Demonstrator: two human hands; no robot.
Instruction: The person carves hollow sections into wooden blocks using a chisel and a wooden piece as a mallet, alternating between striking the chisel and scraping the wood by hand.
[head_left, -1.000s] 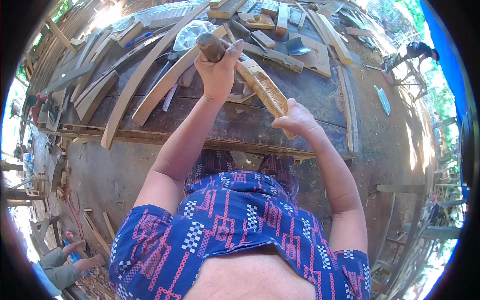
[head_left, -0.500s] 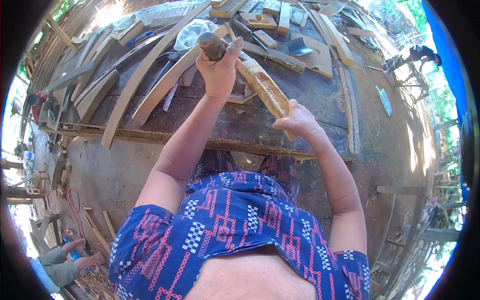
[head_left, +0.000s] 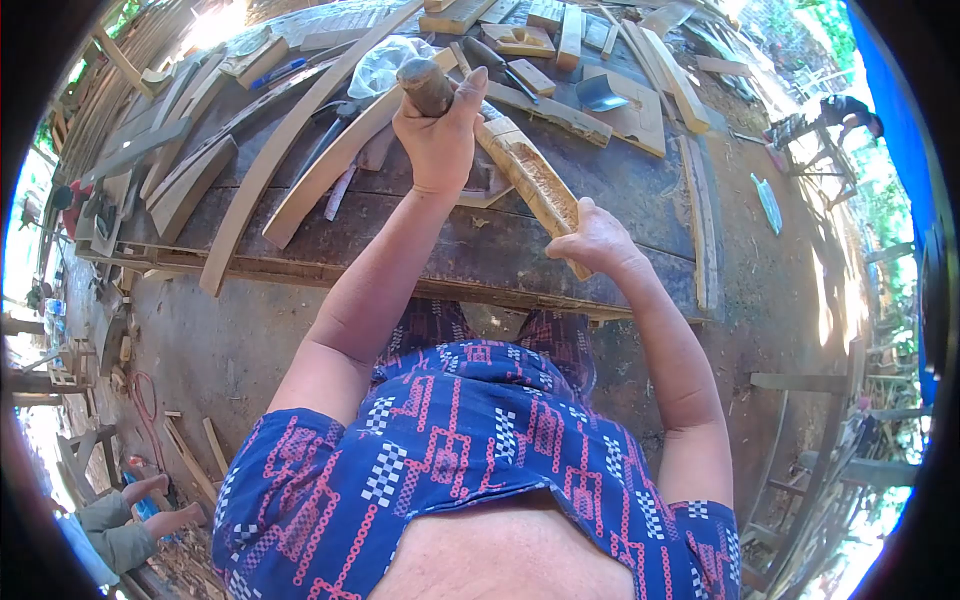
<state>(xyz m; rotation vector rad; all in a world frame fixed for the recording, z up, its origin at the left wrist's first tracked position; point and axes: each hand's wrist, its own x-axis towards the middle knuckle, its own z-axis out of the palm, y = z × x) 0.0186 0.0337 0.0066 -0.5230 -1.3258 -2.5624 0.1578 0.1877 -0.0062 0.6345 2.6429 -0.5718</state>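
My left hand (head_left: 436, 150) is closed around a thick, dark, round wooden piece (head_left: 425, 88) whose blunt end faces up toward me. It looks like a handle or mallet head, but the rest is hidden by the fingers. My right hand (head_left: 597, 240) grips the near end of a long pale wooden piece (head_left: 538, 180) with a rough hollow along its upper face. This piece slants away to the far left, above the dark workbench (head_left: 640, 215), its far part passing close beside my left hand. Whether the two pieces touch is hidden.
Curved wooden slats (head_left: 265, 165) lie on the bench's left, near a clear plastic bag (head_left: 390, 68). Wood blocks (head_left: 520, 40), a blade-like metal piece (head_left: 600, 93) and a board (head_left: 640, 125) lie toward the back. One person (head_left: 840, 115) is at far right, another (head_left: 125, 530) at lower left.
Both hands keep their grips and have hardly moved. The view has shifted very slightly, and the person at far right has changed posture a little.
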